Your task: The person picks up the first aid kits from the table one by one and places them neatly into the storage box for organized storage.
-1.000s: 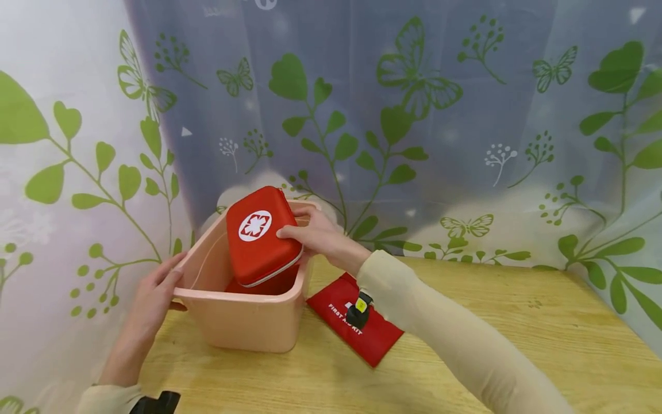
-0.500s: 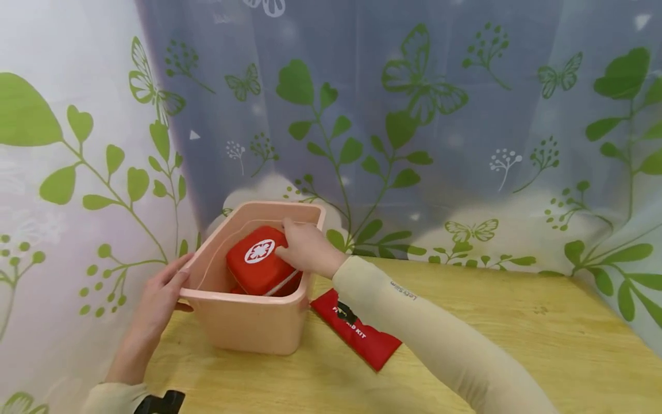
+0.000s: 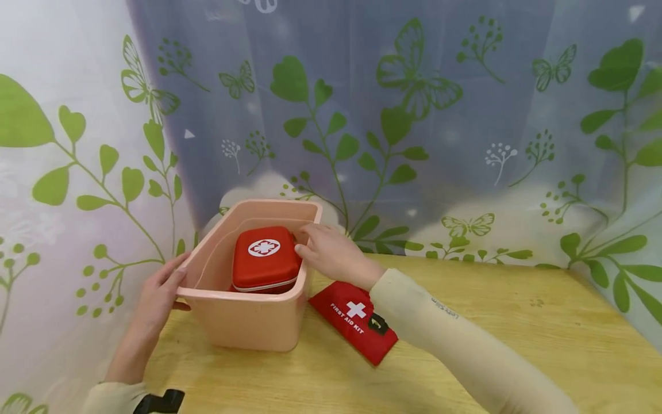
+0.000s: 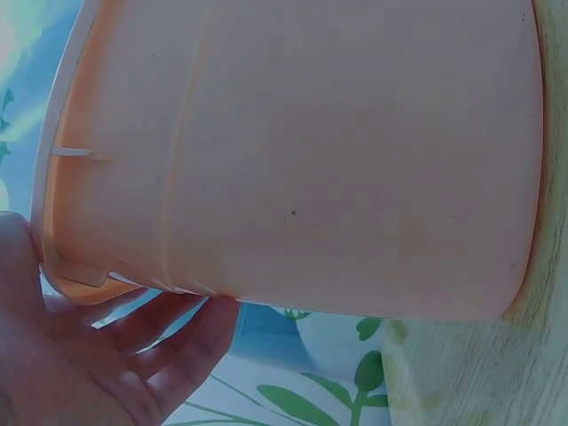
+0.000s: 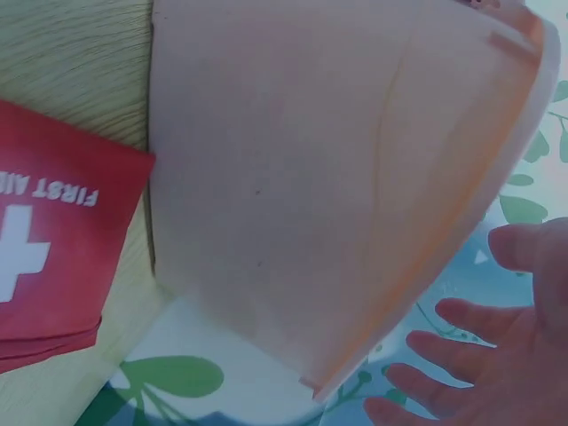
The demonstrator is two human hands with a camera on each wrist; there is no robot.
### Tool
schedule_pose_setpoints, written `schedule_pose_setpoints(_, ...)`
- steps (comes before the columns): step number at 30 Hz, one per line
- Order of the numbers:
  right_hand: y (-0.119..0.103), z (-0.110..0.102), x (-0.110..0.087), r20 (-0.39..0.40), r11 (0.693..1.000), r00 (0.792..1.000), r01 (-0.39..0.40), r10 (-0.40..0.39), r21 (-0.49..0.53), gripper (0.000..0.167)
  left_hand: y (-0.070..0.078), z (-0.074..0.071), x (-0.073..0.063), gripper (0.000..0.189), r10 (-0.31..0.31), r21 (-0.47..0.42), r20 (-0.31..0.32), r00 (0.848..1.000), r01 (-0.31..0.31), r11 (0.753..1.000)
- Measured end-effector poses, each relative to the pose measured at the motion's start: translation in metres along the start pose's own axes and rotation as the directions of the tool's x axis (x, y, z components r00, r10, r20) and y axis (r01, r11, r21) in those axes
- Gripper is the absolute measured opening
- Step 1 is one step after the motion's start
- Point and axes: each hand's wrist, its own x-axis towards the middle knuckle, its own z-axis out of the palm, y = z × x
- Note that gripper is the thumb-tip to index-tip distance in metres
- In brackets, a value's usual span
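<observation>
A pink plastic bin (image 3: 243,325) stands upright on the table at the left. Its left rim is gripped by my left hand (image 3: 154,296), thumb over the edge and fingers below it, as the left wrist view also shows. Inside the bin lies a red zippered first aid case (image 3: 269,267) with a white emblem, lid facing up. Over the right rim is my right hand (image 3: 333,253), beside the case. In the right wrist view that hand (image 5: 484,355) has its fingers spread, with nothing between them. Something red under the case is mostly hidden.
A flat red first aid pouch (image 3: 346,322) with a white cross lies right of the bin, partly under my right forearm. The wooden table (image 3: 507,310) extends to the right. Patterned curtains (image 3: 341,132) hang behind and at the sides.
My right hand lowered the tilted red case into the bin, let go of it and drew back right to the rim. The case now lies flatter. My left hand keeps its hold.
</observation>
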Motion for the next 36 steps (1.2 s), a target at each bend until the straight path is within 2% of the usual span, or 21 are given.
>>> schedule_pose_setpoints(5,0.015,-0.006,-0.017,-0.010,1.000,1.000,0.024,-0.024,0.013,0.044,0.000,0.001,0.001,0.051,0.004,-0.002,0.001,1.000,-0.004,1.000)
schedule_pose_setpoints(18,0.051,-0.011,-0.057,-0.006,0.996,0.998,-0.066,0.066,0.055,0.054,-0.003,0.000,0.002,0.051,0.015,0.004,-0.014,1.000,-0.015,1.000)
schedule_pose_setpoints(26,0.071,-0.012,-0.073,-0.019,0.992,0.995,-0.098,0.100,0.074,0.051,-0.002,0.000,0.001,0.050,0.021,-0.018,-0.027,0.999,-0.021,1.000)
schedule_pose_setpoints(36,0.094,0.003,-0.093,-0.004,0.988,0.989,-0.147,0.148,0.053,0.051,-0.002,0.001,0.001,0.049,0.012,-0.027,-0.031,0.999,-0.013,1.000)
